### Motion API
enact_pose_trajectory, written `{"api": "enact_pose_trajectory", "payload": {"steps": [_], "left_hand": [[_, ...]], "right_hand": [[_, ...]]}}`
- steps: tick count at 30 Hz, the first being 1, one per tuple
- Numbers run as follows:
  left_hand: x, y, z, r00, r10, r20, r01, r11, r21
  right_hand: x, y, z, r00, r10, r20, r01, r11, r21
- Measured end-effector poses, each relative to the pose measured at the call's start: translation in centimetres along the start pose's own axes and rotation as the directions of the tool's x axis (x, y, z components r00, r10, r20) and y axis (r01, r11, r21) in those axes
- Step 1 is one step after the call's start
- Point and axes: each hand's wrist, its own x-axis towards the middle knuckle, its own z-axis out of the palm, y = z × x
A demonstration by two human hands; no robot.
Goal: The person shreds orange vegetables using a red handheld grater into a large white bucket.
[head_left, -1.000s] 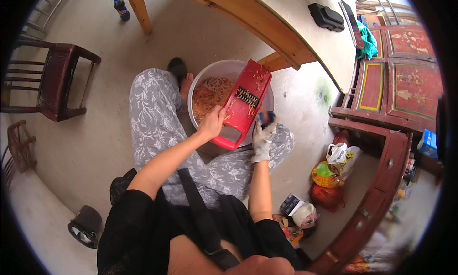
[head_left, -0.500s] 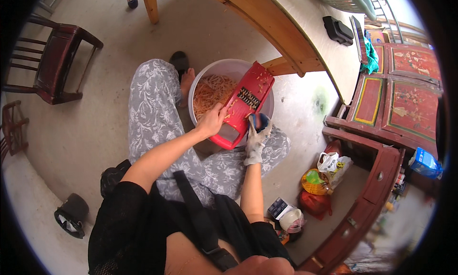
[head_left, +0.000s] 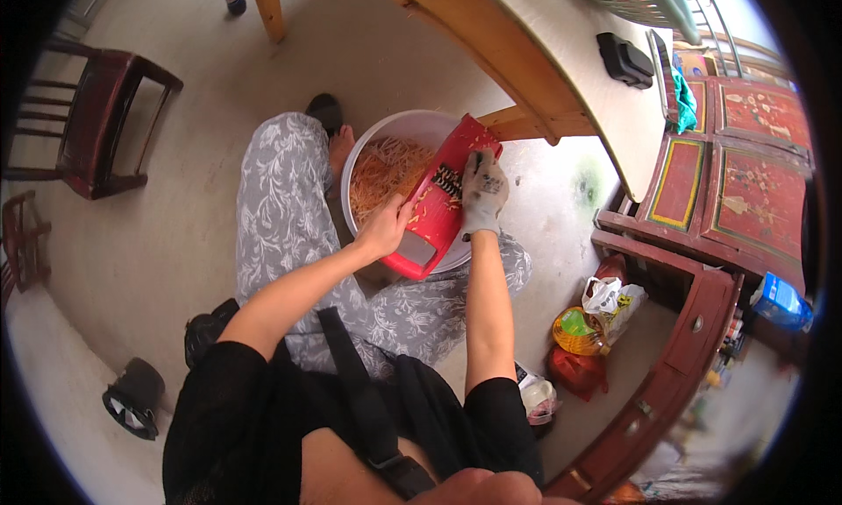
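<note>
While the bare left hand (head_left: 384,229) grips the near left edge of the red grater (head_left: 428,228), the gloved right hand (head_left: 485,192) curls over its upper part, beside the toothed blade (head_left: 447,180) — whether it pinches anything underneath, I cannot tell. The grater lies slanted across the right side of a whitish round tub (head_left: 412,116), which holds a heap of orange and pale shreds (head_left: 377,174). More bits dot the grater's face. At far left, a black bin (head_left: 140,378) has something white inside — a jug of amber liquid (head_left: 574,334) sits at right.
</note>
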Motion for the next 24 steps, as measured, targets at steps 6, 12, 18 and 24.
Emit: {"api": "enact_pose_trajectory", "payload": {"steps": [6, 12, 18, 24], "left_hand": [[0.1, 1.1, -0.2, 1.000, 0.010, 0.014, -0.010, 0.999, 0.035], [0.4, 0.0, -0.2, 1.000, -0.003, -0.008, 0.003, 0.999, -0.036], [0.2, 1.0, -0.2, 0.998, 0.061, 0.026, -0.061, 0.998, 0.001], [0.2, -0.2, -0.6, 0.996, 0.087, -0.001, -0.087, 0.996, 0.009]], "right_hand": [[-3.8, -1.0, -1.2, 0.981, -0.168, 0.100, 0.174, 0.984, -0.048], [-2.2, -0.1, 1.7, 0.969, -0.244, 0.046, 0.243, 0.970, 0.031], [1.2, -0.4, 0.7, 0.978, 0.103, 0.183, -0.092, 0.994, -0.065], [-2.8, -3.2, -0.9, 0.981, -0.093, 0.169, 0.071, 0.989, 0.132]]}}
